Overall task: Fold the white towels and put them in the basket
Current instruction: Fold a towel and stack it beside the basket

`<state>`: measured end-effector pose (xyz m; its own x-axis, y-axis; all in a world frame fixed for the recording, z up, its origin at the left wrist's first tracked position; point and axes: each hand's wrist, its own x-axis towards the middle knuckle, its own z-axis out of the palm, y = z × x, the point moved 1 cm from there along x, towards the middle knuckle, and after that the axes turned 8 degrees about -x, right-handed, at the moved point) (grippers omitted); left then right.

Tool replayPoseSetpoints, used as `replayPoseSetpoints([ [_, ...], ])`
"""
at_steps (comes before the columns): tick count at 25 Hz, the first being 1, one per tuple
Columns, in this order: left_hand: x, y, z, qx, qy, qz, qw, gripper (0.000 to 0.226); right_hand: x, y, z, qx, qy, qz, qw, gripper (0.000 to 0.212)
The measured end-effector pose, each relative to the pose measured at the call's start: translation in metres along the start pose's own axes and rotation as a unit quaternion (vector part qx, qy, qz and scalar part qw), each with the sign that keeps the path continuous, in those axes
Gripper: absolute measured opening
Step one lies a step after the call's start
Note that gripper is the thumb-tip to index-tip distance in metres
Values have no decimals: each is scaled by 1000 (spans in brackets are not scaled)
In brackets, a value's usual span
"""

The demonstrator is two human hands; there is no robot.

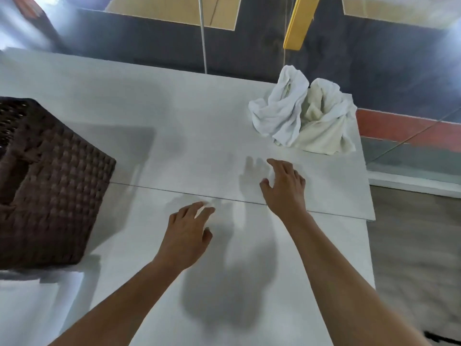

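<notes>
A dark brown woven basket (50,181) stood at the left edge of the white table (174,108). Just right of it, nearer the person, the left hand (189,231) reached out with loose fingers, holding nothing, its fingertips blurred. The right hand (284,186) reached farther, fingers slightly spread and empty. The white towels (299,116) lay crumpled at the far right corner, apart from both hands.

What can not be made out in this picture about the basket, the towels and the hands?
Head view:
basket: the left edge cuts it off; its contents are hidden.
towels: crumpled together; their number is unclear.
left hand: fingertips blurred; contact with the table is unclear.
</notes>
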<state>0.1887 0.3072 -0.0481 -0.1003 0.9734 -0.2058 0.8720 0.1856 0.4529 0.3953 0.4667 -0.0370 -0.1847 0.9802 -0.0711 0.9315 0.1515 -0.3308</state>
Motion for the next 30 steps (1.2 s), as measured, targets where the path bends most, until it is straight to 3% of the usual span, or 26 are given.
replayPoseSetpoints([
  [5,-3,-9,41,11,-53,-30,998,64,105,16,5,-104,-4,-3,995,71],
  [10,-10,-14,48,31,-61,-20,997,73,151,36,37,-173,-157,4,972,73],
  [12,-10,-17,48,28,-62,-16,998,73,144,39,46,-169,-165,-19,971,68],
  [19,-15,-22,46,13,-97,-27,995,73,21,12,55,-123,-145,-133,973,60],
  [24,-39,-20,33,5,-111,-39,993,70,-101,-16,73,-51,-130,-117,983,57],
  [30,-84,-23,23,-12,-113,-23,993,68,-151,-15,65,57,-103,-76,990,30],
])
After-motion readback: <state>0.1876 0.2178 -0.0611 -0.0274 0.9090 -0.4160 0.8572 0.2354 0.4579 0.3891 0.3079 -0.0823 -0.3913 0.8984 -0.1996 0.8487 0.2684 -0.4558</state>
